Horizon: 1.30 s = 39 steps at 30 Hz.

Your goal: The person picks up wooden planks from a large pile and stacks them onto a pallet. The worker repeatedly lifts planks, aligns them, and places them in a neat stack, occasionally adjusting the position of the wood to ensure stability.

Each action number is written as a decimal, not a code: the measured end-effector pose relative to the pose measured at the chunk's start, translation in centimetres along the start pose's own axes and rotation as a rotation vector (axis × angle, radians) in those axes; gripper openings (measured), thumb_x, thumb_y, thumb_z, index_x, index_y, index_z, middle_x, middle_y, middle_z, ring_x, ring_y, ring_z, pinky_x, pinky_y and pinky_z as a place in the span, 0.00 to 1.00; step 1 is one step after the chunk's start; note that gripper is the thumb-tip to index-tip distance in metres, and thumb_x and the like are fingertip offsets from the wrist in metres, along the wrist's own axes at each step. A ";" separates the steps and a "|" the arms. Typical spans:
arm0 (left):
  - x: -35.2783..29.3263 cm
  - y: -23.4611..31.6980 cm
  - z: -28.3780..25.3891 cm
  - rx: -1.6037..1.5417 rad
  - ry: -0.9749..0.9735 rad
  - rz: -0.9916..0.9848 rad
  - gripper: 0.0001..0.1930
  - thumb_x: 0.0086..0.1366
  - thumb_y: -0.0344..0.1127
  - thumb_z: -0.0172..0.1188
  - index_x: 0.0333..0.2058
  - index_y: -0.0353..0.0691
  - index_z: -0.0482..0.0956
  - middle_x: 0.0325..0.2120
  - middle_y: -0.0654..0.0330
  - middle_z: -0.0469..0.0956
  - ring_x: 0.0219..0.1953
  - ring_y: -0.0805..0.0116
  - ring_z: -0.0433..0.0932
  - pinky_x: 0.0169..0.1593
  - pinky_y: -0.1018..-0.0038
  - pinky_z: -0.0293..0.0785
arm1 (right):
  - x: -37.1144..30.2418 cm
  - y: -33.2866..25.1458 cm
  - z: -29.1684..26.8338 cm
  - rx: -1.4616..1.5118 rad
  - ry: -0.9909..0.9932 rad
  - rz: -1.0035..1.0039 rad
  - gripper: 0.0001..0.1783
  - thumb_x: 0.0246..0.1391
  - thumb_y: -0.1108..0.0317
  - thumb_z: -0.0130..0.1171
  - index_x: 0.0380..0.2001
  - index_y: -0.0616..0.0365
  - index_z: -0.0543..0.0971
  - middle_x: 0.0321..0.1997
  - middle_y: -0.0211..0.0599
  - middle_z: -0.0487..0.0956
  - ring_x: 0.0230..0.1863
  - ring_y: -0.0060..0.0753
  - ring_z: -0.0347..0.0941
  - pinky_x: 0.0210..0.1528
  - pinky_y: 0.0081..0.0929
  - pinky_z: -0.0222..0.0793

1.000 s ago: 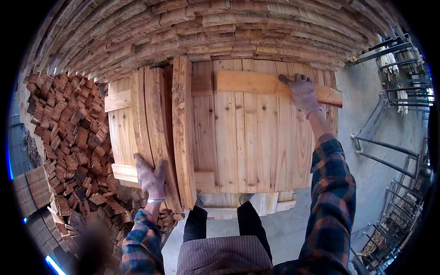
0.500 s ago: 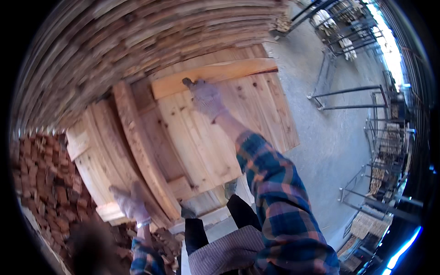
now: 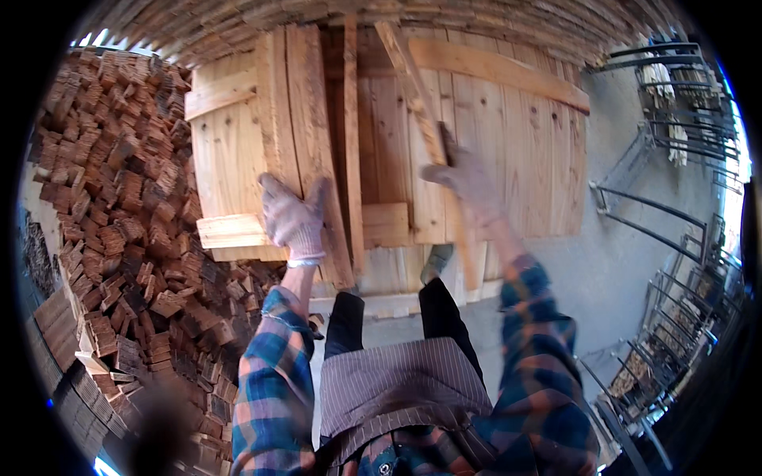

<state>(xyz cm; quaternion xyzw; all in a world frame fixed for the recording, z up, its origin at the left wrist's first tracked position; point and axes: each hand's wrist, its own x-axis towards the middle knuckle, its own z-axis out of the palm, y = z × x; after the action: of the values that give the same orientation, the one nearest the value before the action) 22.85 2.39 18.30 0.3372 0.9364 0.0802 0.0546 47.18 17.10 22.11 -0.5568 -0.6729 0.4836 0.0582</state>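
My left hand (image 3: pixel 294 218), in a pale work glove, lies on long planks (image 3: pixel 292 103) at the left of a wooden panel stack, its thumb and fingers spread. My right hand (image 3: pixel 470 184), also gloved, is closed around a narrow wooden strip (image 3: pixel 417 91) that slants across the panel. Something dark (image 3: pixel 448 144) shows at its fingers; I cannot make out what it is. Between the hands another narrow strip (image 3: pixel 352 135) runs front to back. Under them lie knotty pale panels (image 3: pixel 516 174) with a crosswise board (image 3: pixel 500 67) near the far edge.
A big heap of reddish-brown wood blocks (image 3: pixel 135 190) fills the left side. Stacked timber (image 3: pixel 508 14) borders the far side. Dark metal racks (image 3: pixel 651 210) stand on the grey floor (image 3: pixel 556 297) at the right. My legs are close to the near panel edge.
My right hand has gone from the crosswise board to the narrow strip, which now lies slanted over the right panel. My left hand stays on the left planks. The view has turned.
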 end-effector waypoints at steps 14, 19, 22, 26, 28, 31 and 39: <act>1.0 1.1 -0.1 0.152 -0.070 -0.122 0.55 0.51 0.68 0.61 0.66 0.35 0.51 0.56 0.40 0.68 0.55 0.45 0.72 0.54 0.58 0.71 | -7.9 19.0 -7.2 -1.164 -0.142 -0.190 0.45 0.41 0.61 0.65 0.66 0.35 0.61 0.55 0.43 0.69 0.60 0.45 0.63 0.63 0.48 0.55; -0.3 -0.1 1.6 0.031 0.063 0.052 0.50 0.58 0.65 0.58 0.66 0.31 0.52 0.57 0.37 0.66 0.57 0.46 0.69 0.57 0.64 0.68 | -8.7 19.7 -7.9 -1.055 -0.086 -0.200 0.39 0.47 0.65 0.57 0.65 0.36 0.62 0.53 0.43 0.72 0.59 0.47 0.64 0.61 0.47 0.57; -1.9 4.0 0.0 -0.226 -0.134 -0.173 0.49 0.58 0.60 0.62 0.66 0.30 0.51 0.58 0.39 0.66 0.56 0.53 0.72 0.57 0.65 0.70 | -8.9 21.4 -7.8 -1.093 -0.048 -0.216 0.39 0.44 0.62 0.61 0.63 0.38 0.65 0.52 0.45 0.73 0.57 0.49 0.66 0.61 0.48 0.58; -0.6 1.9 0.1 -0.034 -0.049 -0.138 0.51 0.57 0.61 0.61 0.66 0.30 0.49 0.57 0.41 0.67 0.53 0.51 0.73 0.53 0.65 0.72 | -7.2 17.4 -8.2 -0.800 -0.133 -0.174 0.40 0.43 0.65 0.64 0.63 0.43 0.65 0.52 0.47 0.72 0.55 0.49 0.69 0.57 0.48 0.62; -0.4 0.8 -0.2 0.040 -0.031 -0.066 0.53 0.56 0.64 0.61 0.67 0.32 0.47 0.55 0.42 0.68 0.53 0.50 0.72 0.52 0.64 0.72 | -6.6 15.5 -5.1 -0.483 0.023 -0.233 0.42 0.45 0.65 0.65 0.65 0.47 0.62 0.55 0.48 0.71 0.54 0.46 0.70 0.55 0.47 0.65; 1.1 -0.8 1.3 0.142 0.030 0.046 0.56 0.52 0.70 0.59 0.67 0.35 0.48 0.52 0.43 0.70 0.51 0.53 0.74 0.48 0.62 0.75 | -1.8 11.9 3.7 0.529 0.065 -0.033 0.47 0.45 0.65 0.66 0.68 0.51 0.57 0.55 0.46 0.73 0.57 0.44 0.70 0.56 0.40 0.68; 4.3 -3.6 -1.3 -0.265 -0.326 -0.152 0.59 0.45 0.64 0.70 0.67 0.35 0.49 0.56 0.40 0.68 0.52 0.46 0.75 0.50 0.57 0.75 | 5.9 -2.4 15.8 0.773 -0.194 0.118 0.44 0.47 0.59 0.69 0.64 0.65 0.62 0.53 0.46 0.77 0.55 0.33 0.72 0.58 0.28 0.66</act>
<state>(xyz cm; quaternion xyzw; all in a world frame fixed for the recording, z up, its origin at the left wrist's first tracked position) 17.16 2.27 18.67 0.2641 0.9192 0.1425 0.2549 33.60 12.78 12.81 -0.4834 -0.4106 0.7538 0.1715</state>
